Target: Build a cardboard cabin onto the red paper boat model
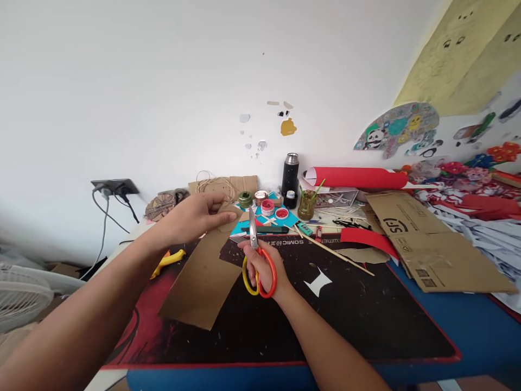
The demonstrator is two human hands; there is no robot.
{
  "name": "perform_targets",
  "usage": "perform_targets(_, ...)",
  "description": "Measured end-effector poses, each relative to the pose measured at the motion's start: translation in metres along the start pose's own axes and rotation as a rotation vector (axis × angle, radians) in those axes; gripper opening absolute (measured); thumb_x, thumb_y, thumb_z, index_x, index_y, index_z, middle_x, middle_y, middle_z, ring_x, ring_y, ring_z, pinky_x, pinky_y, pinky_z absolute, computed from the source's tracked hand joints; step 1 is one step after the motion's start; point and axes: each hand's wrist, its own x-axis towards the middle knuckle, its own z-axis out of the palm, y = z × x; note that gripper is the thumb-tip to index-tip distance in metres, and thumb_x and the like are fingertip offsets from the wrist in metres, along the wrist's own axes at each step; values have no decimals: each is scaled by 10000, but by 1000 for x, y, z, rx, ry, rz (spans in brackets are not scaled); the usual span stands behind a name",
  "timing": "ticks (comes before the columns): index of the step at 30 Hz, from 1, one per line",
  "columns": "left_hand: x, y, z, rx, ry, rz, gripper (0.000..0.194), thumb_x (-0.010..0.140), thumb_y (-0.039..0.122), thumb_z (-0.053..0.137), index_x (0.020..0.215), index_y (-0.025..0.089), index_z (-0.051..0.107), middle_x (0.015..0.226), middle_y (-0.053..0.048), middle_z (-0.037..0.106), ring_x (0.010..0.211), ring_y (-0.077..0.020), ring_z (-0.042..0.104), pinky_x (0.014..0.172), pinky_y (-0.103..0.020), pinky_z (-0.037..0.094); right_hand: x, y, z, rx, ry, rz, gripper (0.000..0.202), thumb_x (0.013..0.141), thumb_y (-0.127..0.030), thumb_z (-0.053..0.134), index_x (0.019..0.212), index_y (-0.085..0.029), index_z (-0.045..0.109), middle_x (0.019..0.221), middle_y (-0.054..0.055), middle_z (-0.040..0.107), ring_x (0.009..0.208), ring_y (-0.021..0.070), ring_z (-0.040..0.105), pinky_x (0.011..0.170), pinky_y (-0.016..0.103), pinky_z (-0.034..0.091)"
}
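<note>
My left hand [207,217] pinches the upper end of a brown cardboard piece [203,282], which hangs down at a slant over the dark desk mat [358,320]. A notch shows in the cardboard's right side. In my right hand [268,269] is a pair of scissors [253,233] with one red and one yellow handle loop. Its blades point up and away from me, close together, just right of the cardboard's upper end. Whether the blades touch the cardboard I cannot tell. A white paper scrap [319,282] lies on the mat to the right.
Paint jars [267,206], a black flask [290,174] and a glass jar [307,205] stand along the back. Thin wooden sticks [334,251] cross the mat. A flattened cardboard box [435,239] lies right, a yellow-handled tool [169,262] left, and a fan [24,296] stands far left.
</note>
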Motion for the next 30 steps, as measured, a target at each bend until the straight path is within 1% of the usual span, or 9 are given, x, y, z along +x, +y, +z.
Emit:
perform_targets(1, -1, 6, 2, 147, -84, 61, 340, 715, 348, 924, 648, 236, 609, 549, 40, 485, 516, -158, 460, 492, -282, 289, 1, -1, -1, -4, 6, -6, 612, 848, -709, 751, 1088, -147, 718, 450, -94, 503, 331, 98, 438, 354, 201, 352)
perform_targets(3, -3, 14, 6, 351, -181, 139, 349, 779, 417, 854, 654, 241, 579, 557, 40, 463, 525, -160, 423, 512, -293, 263, 4, -2, -4, 11, 19, -21, 602, 863, -708, 737, 1082, -148, 714, 453, -94, 502, 331, 95, 435, 357, 200, 347)
perform_targets(6, -5, 19, 8, 436, -158, 188, 353, 804, 451, 801, 662, 245, 552, 578, 33, 478, 558, -175, 438, 542, -301, 264, 7, -6, -7, 51, 19, -50, 569, 908, -693, 699, 1084, -152, 706, 471, -95, 507, 326, 90, 428, 356, 201, 325)
perform_targets(12, -7, 16, 7, 424, -158, 237, 363, 813, 478, 775, 667, 250, 532, 592, 33, 489, 560, -178, 426, 552, -304, 254, 12, -22, 3, 73, -57, -71, 525, 914, -683, 699, 1048, -177, 667, 468, -97, 514, 317, 94, 422, 352, 209, 300)
perform_targets(16, -11, 20, 6, 437, -140, 282, 375, 839, 481, 738, 665, 251, 497, 589, 34, 489, 550, -174, 424, 550, -307, 253, 16, -36, 14, 56, -65, -111, 486, 898, -682, 718, 966, -217, 598, 466, -105, 518, 312, 91, 413, 345, 202, 298)
perform_targets(21, -19, 21, 10, 434, -36, 293, 369, 880, 479, 683, 682, 254, 469, 580, 45, 464, 556, -176, 428, 560, -303, 263, 18, -57, 27, -7, -60, -152, 460, 882, -662, 730, 915, -243, 544, 462, -112, 521, 307, 97, 423, 341, 200, 323)
perform_targets(25, -27, 18, 15, 228, 55, 278, 307, 820, 492, 759, 721, 252, 595, 608, 30, 532, 584, -191, 468, 563, -292, 312, 18, -73, 28, -135, -27, -162, 454, 859, -645, 749, 878, -241, 544, 442, -110, 515, 309, 112, 447, 336, 207, 350)
perform_targets(27, -30, 16, 15, 136, 46, 272, 286, 794, 496, 793, 760, 250, 651, 651, 17, 596, 605, -198, 506, 565, -287, 348, 17, -80, 27, -198, -50, -163, 442, 861, -637, 746, 886, -239, 554, 432, -113, 508, 305, 114, 443, 334, 208, 364)
perform_targets(30, -32, 13, 13, 106, -28, 261, 285, 830, 511, 771, 801, 240, 688, 711, 4, 663, 636, -202, 559, 577, -282, 392, 15, -87, 24, -268, -71, -150, 427, 858, -618, 749, 866, -242, 547, 428, -115, 503, 307, 112, 445, 340, 203, 370)
